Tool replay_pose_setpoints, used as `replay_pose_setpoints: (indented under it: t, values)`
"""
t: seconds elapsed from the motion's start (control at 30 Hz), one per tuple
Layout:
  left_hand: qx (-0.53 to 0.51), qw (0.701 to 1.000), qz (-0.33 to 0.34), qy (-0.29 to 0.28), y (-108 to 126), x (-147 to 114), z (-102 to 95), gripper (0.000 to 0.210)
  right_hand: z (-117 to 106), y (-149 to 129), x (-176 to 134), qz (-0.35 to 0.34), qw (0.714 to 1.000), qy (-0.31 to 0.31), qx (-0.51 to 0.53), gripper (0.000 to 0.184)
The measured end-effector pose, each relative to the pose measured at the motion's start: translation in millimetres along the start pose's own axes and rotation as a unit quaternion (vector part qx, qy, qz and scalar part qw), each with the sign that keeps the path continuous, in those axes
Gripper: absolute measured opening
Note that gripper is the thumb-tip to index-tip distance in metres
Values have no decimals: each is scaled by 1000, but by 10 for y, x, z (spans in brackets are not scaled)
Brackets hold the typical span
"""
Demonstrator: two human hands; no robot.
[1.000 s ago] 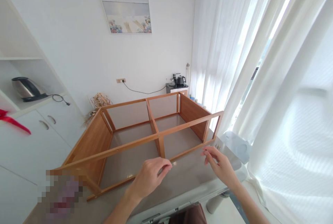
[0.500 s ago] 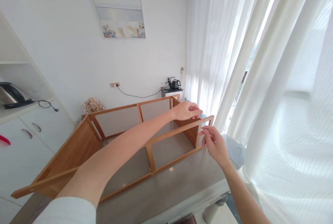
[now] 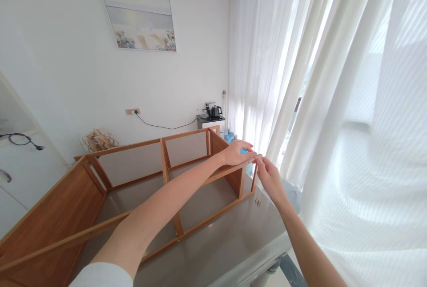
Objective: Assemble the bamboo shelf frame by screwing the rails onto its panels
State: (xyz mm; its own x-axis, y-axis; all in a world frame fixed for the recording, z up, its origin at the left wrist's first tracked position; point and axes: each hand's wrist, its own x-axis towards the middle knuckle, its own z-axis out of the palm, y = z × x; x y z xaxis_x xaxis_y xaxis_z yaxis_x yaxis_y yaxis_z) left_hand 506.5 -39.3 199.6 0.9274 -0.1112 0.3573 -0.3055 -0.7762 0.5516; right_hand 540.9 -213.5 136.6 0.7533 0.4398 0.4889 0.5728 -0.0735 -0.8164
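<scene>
A wooden shelf frame [image 3: 165, 158] of brown rails and end panels lies across the grey tabletop [image 3: 230, 238]. At the far right end of its near upper rail, my left hand [image 3: 237, 153] rests with bent fingers gripping the wood. My right hand [image 3: 269, 178] meets it at the same corner, thumb and fingertips pinched together. Whatever sits between those fingertips is too small to make out. Several small metal screws [image 3: 258, 201] stand on the tabletop just below my right hand, beside the frame's lower corner.
White curtains [image 3: 300, 100] hang close on the right. Behind the frame, a coffee maker and black kettle [image 3: 215, 111] stand on a small cabinet [image 3: 211, 123]. A dried plant bundle [image 3: 99, 139] is at the back left. A black cord [image 3: 163, 122] runs along the wall.
My left hand has come down onto the rail's end, and my right hand has closed in on the same corner. The view has swung right, and the screws now show.
</scene>
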Motion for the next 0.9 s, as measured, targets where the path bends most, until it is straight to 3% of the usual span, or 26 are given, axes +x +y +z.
replay_pose_setpoints:
  t: [0.2,0.37,0.5,0.9]
  values:
    - [17,1000,-10,-19,13,-45,17,41,-47,66,3,11,1000,-18,0,42]
    - [135,987,1,-87,40,-222,-29,57,-81,202,-22,2,996,-63,-66,35]
    - [196,979,12,-49,21,-343,43,49,-63,233,1,-11,989,-92,-117,32]
    - [210,977,-21,16,81,-415,98,36,-51,164,137,-49,977,-123,-170,32]
